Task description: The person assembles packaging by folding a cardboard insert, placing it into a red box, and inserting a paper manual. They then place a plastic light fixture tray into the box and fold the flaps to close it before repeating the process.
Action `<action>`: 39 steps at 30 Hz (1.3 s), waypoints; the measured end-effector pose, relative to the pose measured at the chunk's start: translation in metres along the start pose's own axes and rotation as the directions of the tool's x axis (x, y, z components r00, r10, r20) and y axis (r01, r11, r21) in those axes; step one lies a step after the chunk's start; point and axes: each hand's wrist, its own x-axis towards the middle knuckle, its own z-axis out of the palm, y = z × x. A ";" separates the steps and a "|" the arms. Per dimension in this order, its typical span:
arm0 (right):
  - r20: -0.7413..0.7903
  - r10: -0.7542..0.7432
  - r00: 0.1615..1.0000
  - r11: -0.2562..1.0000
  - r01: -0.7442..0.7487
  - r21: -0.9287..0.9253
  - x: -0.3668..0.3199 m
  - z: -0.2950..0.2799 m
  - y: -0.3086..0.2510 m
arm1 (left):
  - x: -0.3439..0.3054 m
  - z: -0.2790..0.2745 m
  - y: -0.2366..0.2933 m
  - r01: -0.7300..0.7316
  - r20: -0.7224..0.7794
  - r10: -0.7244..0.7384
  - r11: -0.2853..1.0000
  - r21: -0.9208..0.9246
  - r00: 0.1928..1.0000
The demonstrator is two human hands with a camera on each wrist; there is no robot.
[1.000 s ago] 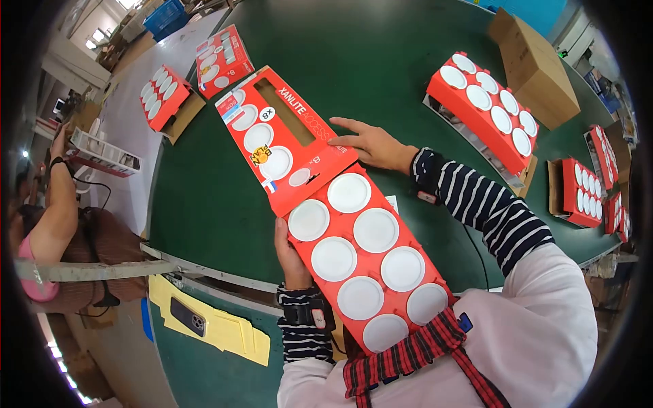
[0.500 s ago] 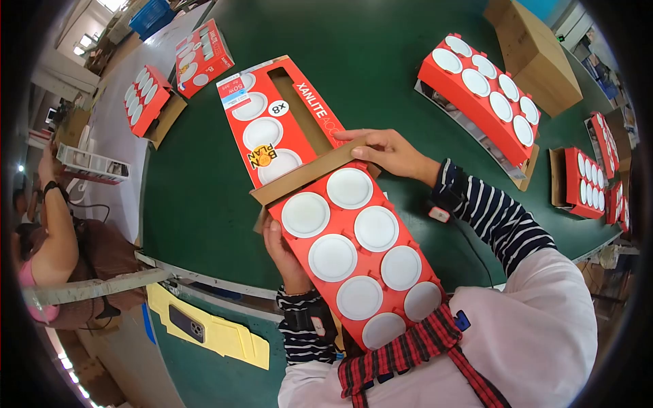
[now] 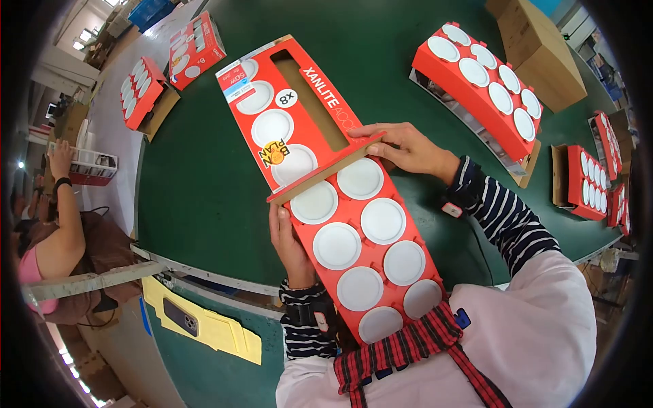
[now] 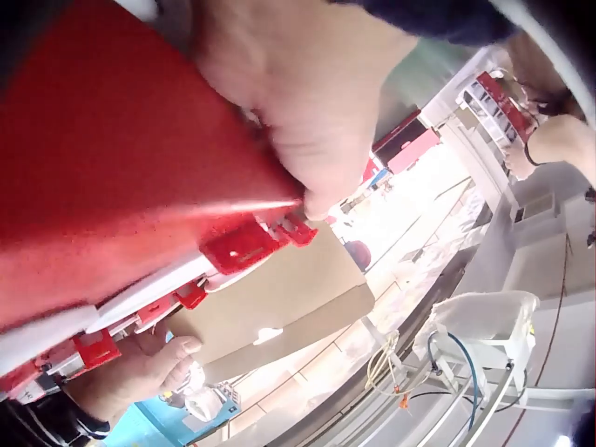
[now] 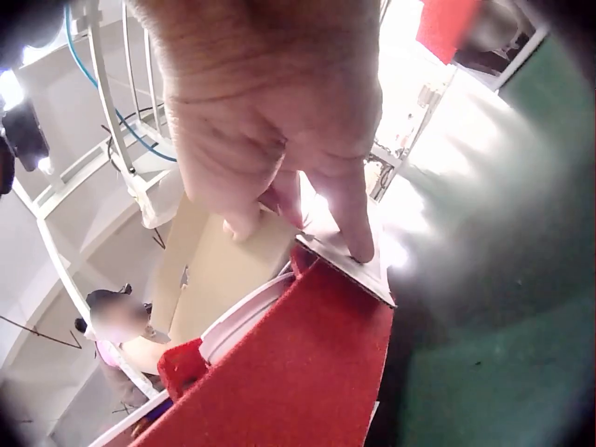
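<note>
In the head view, a red tray [image 3: 367,257] with two rows of white discs slants down toward the person's body. Against its far end lies a printed red carton [image 3: 286,98] with a long window; a brown-edged flap [image 3: 326,171] crosses where they meet. The left hand [image 3: 291,248] grips the tray's left side near that end, and in the left wrist view the fingers of that hand [image 4: 289,84] curl at the red edge. On the right, the other hand [image 3: 415,151] pinches the flap's right end; the right wrist view shows this hand [image 5: 270,112] over the cardboard [image 5: 214,270].
Filled red boxes stand at the right [image 3: 476,75] and the upper left [image 3: 146,95]. A large brown carton [image 3: 544,61] is at the upper right. Yellow sheets with a phone [image 3: 181,317] lie lower left. Another person's arm [image 3: 68,211] is at the far left.
The end flap, first lying red side up over the tray's far end, has swung up, and its brown edge now shows. The right hand has moved from the carton's side onto this flap.
</note>
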 end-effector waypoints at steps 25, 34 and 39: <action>-0.341 0.124 0.932 0.992 -0.104 0.077 -0.045 0.025 0.041 | -0.021 0.007 -0.003 0.077 -0.132 -0.032 0.932 0.353 0.991; -0.283 0.356 0.890 0.930 -0.308 0.201 -0.052 0.020 0.011 | -0.026 0.011 0.013 0.211 0.086 -0.216 0.975 0.068 0.973; -0.499 0.114 0.859 0.984 -0.029 0.176 -0.050 0.064 0.046 | -0.022 -0.021 -0.004 0.141 0.169 -0.195 0.947 0.287 0.966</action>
